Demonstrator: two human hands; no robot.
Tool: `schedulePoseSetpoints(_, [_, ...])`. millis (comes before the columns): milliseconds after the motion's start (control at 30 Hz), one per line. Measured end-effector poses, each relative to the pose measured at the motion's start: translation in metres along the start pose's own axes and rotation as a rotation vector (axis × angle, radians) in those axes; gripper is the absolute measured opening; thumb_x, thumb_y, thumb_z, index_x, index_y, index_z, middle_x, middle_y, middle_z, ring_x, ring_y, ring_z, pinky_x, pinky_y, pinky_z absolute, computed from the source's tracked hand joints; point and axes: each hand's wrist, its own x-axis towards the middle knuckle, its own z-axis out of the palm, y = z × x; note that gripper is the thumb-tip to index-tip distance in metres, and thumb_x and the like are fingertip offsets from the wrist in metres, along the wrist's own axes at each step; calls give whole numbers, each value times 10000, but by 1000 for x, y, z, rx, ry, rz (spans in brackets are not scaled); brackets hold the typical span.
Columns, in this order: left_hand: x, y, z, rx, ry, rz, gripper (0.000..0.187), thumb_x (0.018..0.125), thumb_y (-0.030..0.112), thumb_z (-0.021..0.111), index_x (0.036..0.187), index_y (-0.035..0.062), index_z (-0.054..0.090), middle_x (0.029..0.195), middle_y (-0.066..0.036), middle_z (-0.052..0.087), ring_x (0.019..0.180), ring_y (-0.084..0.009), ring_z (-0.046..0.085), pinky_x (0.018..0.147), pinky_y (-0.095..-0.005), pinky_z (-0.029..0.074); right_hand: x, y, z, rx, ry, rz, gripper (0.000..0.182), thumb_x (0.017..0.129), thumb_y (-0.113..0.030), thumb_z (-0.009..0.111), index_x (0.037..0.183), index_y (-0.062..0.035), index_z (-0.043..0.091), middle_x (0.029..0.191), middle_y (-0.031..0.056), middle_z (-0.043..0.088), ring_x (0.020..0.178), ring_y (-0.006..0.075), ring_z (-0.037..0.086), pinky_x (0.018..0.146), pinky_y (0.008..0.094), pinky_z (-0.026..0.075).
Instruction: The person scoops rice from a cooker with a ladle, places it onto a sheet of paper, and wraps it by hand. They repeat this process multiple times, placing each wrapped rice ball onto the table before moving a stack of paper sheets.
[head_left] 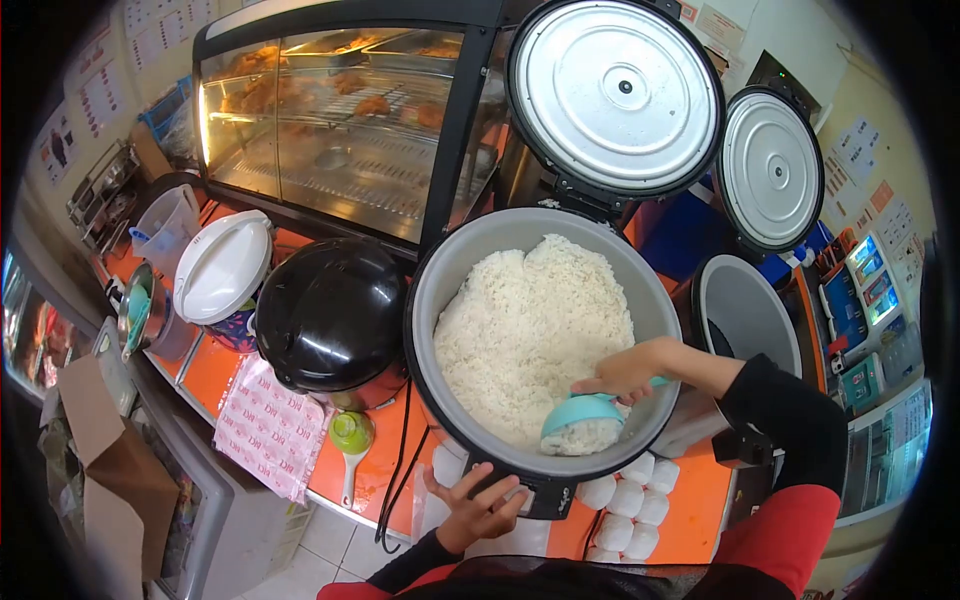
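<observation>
A large rice cooker (447, 255) stands open before me, its pot well filled with cooked white rice (530, 320). My right hand (625, 372) is closed around the handle of a teal scoop (585, 408). The scoop is tilted inside the pot at the near right, with rice in its bowl. Fingers spread, my left hand (480, 508) is at the cooker's front edge, beside the latch, and holds nothing. Several white wrapped portions (628, 498) lie in rows on the orange counter, right of the latch.
A second open cooker (760, 300) stands at the right. On the left are a black-lidded cooker (330, 310), a white-lidded container (222, 265), pink printed wrappers (270, 425) and a green-and-white spoon (350, 440). Behind them is a glass food warmer (340, 120). A cardboard box (125, 480) sits lower left.
</observation>
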Motion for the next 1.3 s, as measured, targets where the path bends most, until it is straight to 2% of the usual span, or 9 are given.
schedulePoseSetpoints(100, [0, -1, -3, -9, -42, 1, 148, 726, 236, 558, 842, 328, 566, 999, 148, 543, 1085, -134, 444, 1001, -610, 64, 37, 39, -30, 232, -306, -66, 662, 925, -544, 255, 730, 15, 552, 566, 63, 494, 454, 159, 479, 401, 304, 404])
schedulePoseSetpoints(200, [-4, -1, -7, 5, -79, 15, 113, 744, 273, 567, 840, 332, 559, 989, 153, 536, 1071, -120, 437, 1009, -583, 83, 10, 14, -43, 333, 398, -165, 578, 947, -469, 287, 782, 26, 534, 637, 138, 558, 534, 249, 560, 486, 368, 462])
schedulePoseSetpoints(300, [-1, -1, -10, 4, -94, 24, 107, 743, 316, 584, 846, 325, 558, 999, 152, 524, 1071, -105, 426, 1013, -566, 94, 41, 1, -8, 55, 851, -489, 519, 946, -421, 331, 873, 57, 517, 748, 248, 591, 675, 377, 598, 622, 445, 474])
schedulePoseSetpoints(400, [0, -2, -16, 4, -152, 36, 122, 733, 315, 601, 848, 320, 560, 1015, 150, 516, 1079, -109, 415, 1014, -559, 96, 51, -6, -23, 135, 809, -453, 495, 938, -388, 367, 1006, 89, 478, 804, 313, 576, 770, 451, 578, 719, 483, 445])
schedulePoseSetpoints(433, [-1, -2, -16, 1, -155, 33, 126, 730, 313, 604, 847, 322, 559, 1019, 149, 514, 1082, -111, 413, 1013, -559, 98, 59, -3, -33, 155, 956, -481, 548, 937, -415, 349, 941, 98, 542, 771, 295, 587, 759, 428, 588, 711, 481, 448])
schedulePoseSetpoints(567, [-2, -3, -13, 3, -141, 30, 131, 722, 303, 604, 843, 322, 556, 1024, 144, 510, 1085, -123, 411, 1007, -562, 106, 88, -8, -26, 79, 815, -284, 704, 939, -478, 287, 650, 91, 582, 645, 282, 563, 689, 406, 585, 734, 453, 438])
schedulePoseSetpoints(933, [0, -3, -9, 19, -111, 30, 160, 702, 235, 555, 850, 297, 551, 980, 120, 534, 1082, -145, 426, 992, -582, 122, 2, -29, 33, 88, 475, -294, 712, 942, -476, 263, 711, 108, 596, 715, 294, 583, 732, 416, 589, 751, 463, 433])
schedulePoseSetpoints(1133, [3, 0, -10, 10, -114, 15, 172, 705, 235, 543, 863, 303, 540, 1000, 125, 520, 1078, -140, 415, 982, -551, 140, 1, -26, 46, 343, 287, -213, 705, 936, -504, 250, 762, 93, 581, 590, 167, 548, 496, 257, 549, 509, 379, 464])
schedulePoseSetpoints(1300, [4, 0, -8, 38, -97, 54, 178, 712, 234, 537, 875, 305, 531, 1017, 128, 511, 1067, -144, 413, 970, -542, 153, 25, -34, 43, 409, 166, -159, 683, 930, -536, 230, 831, 50, 565, 580, 77, 497, 466, 178, 475, 442, 319, 418])
